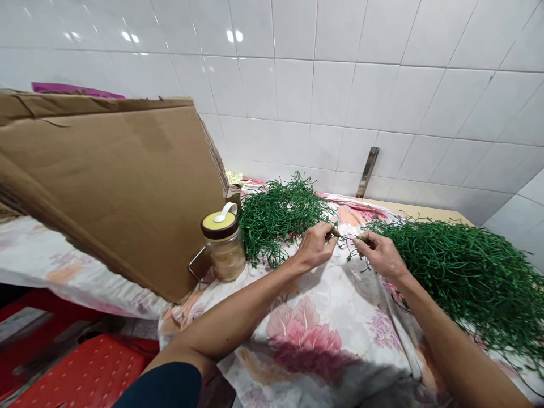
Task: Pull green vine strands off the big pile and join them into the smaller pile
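My left hand pinches a thin green strand at its fingertips, beside a smaller heap of tangled green strands. My right hand also holds a fine green strand between thumb and fingers, next to a much larger green mass spreading to the right. The strands look like stringy plant stems or artificial greenery; the picture does not settle which. Both heaps lie on a floral cloth in pink and cream. A short length of strand spans the gap between my hands.
A glass jar with a yellow and brown lid and a white spoon handle stands left of the smaller heap. A large cardboard sheet leans at the left. White tiles rise behind, with a metal bracket. Red plastic stools sit below left.
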Demonstrator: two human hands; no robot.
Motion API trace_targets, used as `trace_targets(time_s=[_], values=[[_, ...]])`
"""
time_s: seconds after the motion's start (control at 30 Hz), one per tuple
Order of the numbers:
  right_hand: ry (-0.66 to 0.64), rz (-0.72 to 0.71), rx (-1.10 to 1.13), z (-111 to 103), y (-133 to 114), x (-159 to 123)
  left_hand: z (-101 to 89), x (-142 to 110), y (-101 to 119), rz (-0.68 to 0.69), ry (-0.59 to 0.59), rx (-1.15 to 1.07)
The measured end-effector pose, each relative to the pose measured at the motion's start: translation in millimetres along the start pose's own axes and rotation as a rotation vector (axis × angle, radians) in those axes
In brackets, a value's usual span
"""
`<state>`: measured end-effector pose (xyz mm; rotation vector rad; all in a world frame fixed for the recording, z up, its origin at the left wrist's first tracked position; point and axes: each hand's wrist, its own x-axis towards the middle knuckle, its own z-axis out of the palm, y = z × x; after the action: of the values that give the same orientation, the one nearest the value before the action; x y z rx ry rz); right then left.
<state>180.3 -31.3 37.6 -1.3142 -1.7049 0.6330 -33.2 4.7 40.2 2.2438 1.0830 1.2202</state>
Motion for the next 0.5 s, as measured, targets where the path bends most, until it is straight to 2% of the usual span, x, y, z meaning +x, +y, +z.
trace_targets(time_s=[0.1, 0.17, 0.23, 0.33, 0.43, 0.5], values=[[-0.033, 0.023, 0.006, -3, -5, 0, -1.8, -3, 1, 0.143, 0.013, 0.13], [-0.069, 0.057, 0.103, -3, -7, 0, -1.1, -4, 2, 0.167, 0.008, 0.098], [-0.102, 0.086, 0.235, -1, -7, 0, 1.0, -3, 5, 0.08, -0.016, -0.041], [-0.103, 0.096, 0.353, 1, -5, 1, 5.6, -1, 8, -0.145, -0.095, -0.376], [-0.064, 0.077, 0.358, 2, -2, 1, 9.9, 2, 8, -0.309, -0.203, -0.662], [-0.03, 0.059, 0.328, 0, 0, 1, 10.9, 3, 5, -0.369, -0.282, -0.73]])
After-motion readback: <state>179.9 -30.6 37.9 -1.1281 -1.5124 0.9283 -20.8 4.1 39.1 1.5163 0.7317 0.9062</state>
